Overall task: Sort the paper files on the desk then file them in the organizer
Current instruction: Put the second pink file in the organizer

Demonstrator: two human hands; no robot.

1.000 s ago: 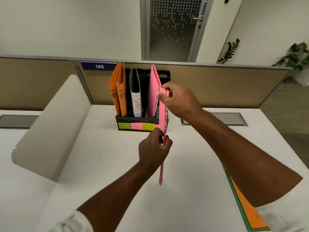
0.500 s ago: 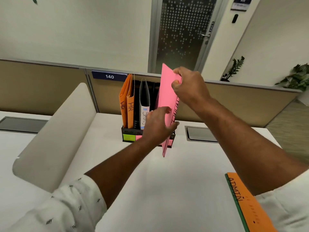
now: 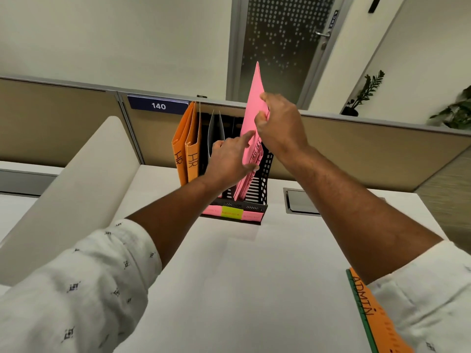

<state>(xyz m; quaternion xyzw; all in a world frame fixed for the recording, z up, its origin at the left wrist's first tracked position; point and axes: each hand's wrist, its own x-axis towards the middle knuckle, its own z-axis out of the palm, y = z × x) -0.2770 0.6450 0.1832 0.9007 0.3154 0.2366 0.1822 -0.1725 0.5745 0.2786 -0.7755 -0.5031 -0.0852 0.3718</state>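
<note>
A black mesh organizer [image 3: 267,171] stands at the back of the white desk, with coloured labels along its front lip. Two orange files marked HR [image 3: 187,154] fill its left slot and a black-and-white file [image 3: 215,133] stands in the middle. My right hand [image 3: 279,126] pinches the upper edge of a pink file [image 3: 253,108] whose lower end sits in the right slot beside other pink files. My left hand [image 3: 229,161] lies against the pink file's left face, its fingers straight.
An orange file marked ADMIN on a green one [image 3: 374,317] lies at the desk's right front edge, partly under my right sleeve. A curved white divider [image 3: 68,189] rises on the left. A tan partition [image 3: 356,149] runs behind the organizer. A cable hatch [image 3: 300,202] sits right of it.
The pink file has gone from hanging in front of the organizer to standing with its lower end in the right slot. My left hand moved from its bottom edge up onto its side.
</note>
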